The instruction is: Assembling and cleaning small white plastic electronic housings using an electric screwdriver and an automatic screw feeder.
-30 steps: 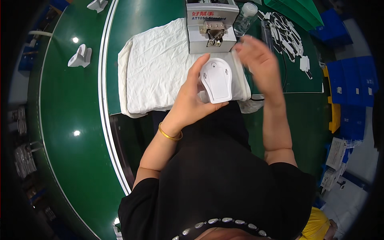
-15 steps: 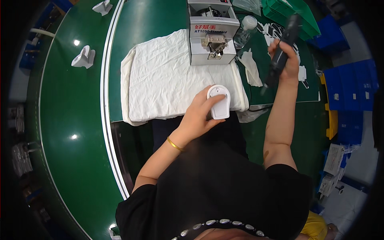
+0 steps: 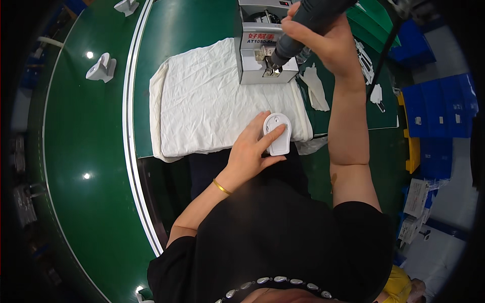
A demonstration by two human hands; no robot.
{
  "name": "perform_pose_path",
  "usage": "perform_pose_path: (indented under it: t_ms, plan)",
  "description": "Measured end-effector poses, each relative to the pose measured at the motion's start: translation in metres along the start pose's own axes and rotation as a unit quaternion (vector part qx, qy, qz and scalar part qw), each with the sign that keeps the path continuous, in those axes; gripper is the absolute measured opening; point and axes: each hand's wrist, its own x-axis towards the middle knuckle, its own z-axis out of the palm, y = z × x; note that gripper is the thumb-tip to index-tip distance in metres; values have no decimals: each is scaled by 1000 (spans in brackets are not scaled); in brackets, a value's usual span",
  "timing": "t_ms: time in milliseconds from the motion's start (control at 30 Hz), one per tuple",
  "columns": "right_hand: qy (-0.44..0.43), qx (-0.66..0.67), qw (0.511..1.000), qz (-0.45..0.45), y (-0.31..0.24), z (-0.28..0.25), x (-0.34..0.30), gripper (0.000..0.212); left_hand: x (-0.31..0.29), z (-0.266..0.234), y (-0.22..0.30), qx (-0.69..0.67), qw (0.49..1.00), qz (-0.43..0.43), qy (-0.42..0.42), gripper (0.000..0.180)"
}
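My left hand (image 3: 248, 146) grips a white plastic housing (image 3: 278, 146), rounded at the far end, over the near edge of a white cloth (image 3: 202, 101). Its thumb presses on the recessed face, where small screw holes show. My right hand (image 3: 328, 43) is wrapped round a black electric screwdriver (image 3: 308, 22), tilted so that its tip points down and to the left. That tip is at the front pick-up point of a grey screw feeder machine (image 3: 250, 65); whether a screw sits on the bit is too small to tell.
White plastic parts (image 3: 102, 68) stand on the green surface at left, beyond a white rail (image 3: 130, 101). A crumpled white glove or cloth (image 3: 316, 88) lies right of the feeder. Farther right are flat white and black pieces (image 3: 365, 63), a green bin (image 3: 371, 22) and blue bins (image 3: 442, 106).
My right hand has swung the screwdriver left, from above the right side of the table to the feeder's front. My left hand keeps the housing almost in place.
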Motion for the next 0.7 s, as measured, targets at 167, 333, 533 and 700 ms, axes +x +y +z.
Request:
perform_pose_path:
  t_ms: [167, 333, 533, 700]
  plan:
    - [116, -172, 976, -70, 11, 23, 6, 53, -3, 6, -8, 1, 1000, 19, 17, 78]
    - [157, -70, 985, -25, 27, 26, 3, 42, -2, 7, -2, -7, 1000, 5, 15, 72]
    - [69, -25, 996, -46, 6, 15, -51, 39, -1, 7, -4, -9, 1000, -1, 23, 74]
    - [54, -75, 994, -52, -18, 27, -88, 46, -2, 8, -5, -20, 1000, 0, 23, 74]
